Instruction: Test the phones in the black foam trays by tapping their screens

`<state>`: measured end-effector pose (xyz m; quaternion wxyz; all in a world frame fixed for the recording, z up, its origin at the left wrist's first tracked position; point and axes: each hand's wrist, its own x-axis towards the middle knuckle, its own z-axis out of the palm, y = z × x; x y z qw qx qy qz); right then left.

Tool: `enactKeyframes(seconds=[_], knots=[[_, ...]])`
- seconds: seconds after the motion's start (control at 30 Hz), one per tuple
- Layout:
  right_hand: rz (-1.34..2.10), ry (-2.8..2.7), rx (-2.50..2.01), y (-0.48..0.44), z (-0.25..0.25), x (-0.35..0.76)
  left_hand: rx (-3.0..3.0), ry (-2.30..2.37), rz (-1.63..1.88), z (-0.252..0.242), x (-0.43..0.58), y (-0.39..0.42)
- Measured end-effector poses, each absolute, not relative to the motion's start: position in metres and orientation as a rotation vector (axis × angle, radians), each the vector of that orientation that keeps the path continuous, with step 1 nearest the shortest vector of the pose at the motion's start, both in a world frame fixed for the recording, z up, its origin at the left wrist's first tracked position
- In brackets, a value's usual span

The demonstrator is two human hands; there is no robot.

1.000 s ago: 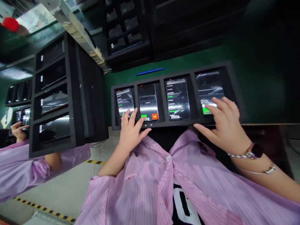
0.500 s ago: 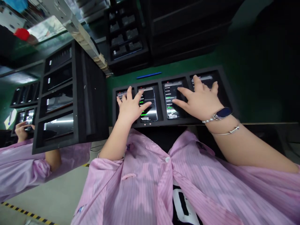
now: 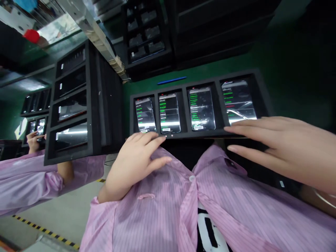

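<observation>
smartphones (image 3: 202, 108), 4, screens lit, lie in black foam tray (image 3: 207, 134) at 12 o'clock. left hand (image 3: 133, 161) at 7, right hand (image 3: 291, 150) at 4: both loosely spread, gripping nothing. judged step: screen check; next move calls for light, accurate taps.

A blue pen (image 3: 172, 81) lies on the green counter (image 3: 207, 71); black-and-yellow tape (image 3: 46, 231) crosses the floor (image 3: 68, 210) at lower left.
</observation>
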<state>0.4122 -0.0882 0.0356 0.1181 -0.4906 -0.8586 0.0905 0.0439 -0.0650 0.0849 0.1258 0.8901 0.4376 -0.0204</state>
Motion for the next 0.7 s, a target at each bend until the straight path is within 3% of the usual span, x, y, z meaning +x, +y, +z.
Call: enactKeyframes(seconds=[0.27,0.53,0.7], knots=[[0.060,-2.326,-1.673,-0.076,-0.044,0.379,2.478,1.688,-0.060,-0.006,0.057,-0.045],[-0.034,-2.083,-1.716,-0.010,-0.083,0.387,2.352,1.801,0.079,-0.022,0.071,0.021],[0.050,-2.052,-1.781,0.003,-0.073,0.384,2.323,1.787,0.239,-0.025,0.075,0.036]])
